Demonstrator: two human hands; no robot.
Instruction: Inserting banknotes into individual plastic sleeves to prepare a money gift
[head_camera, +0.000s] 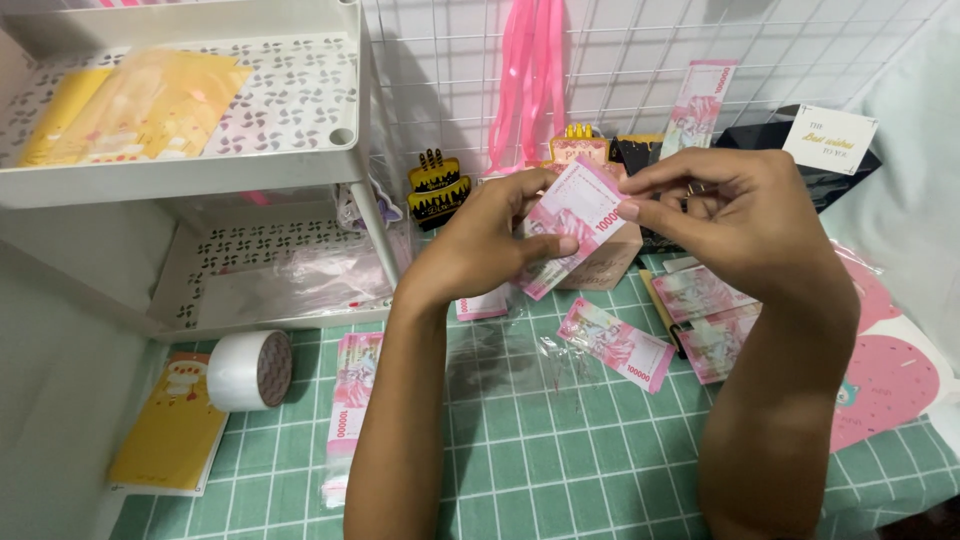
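Observation:
Both hands are raised over a green grid cutting mat (560, 460). My left hand (490, 240) grips the lower end of a pink banknote (572, 220), thumb across its face. My right hand (735, 215) pinches the note's upper right corner with fingertips. Behind the note a small pink box (615, 262) stands on the mat, partly hidden by my hands. More pink banknotes lie on the mat: one (616, 343) between my forearms, a pile (705, 315) under my right wrist, and a sleeved strip (350, 400) left of my left forearm.
A white tiered plastic shelf (200, 170) holding yellow sheets stands at the left. A roll of clear tape (250, 370) and a yellow card (172, 430) lie below it. Pink ribbons (530, 70), cake-shaped toppers (438, 185) and a white wire grid (640, 60) are behind; pink round cards (885, 370) lie right.

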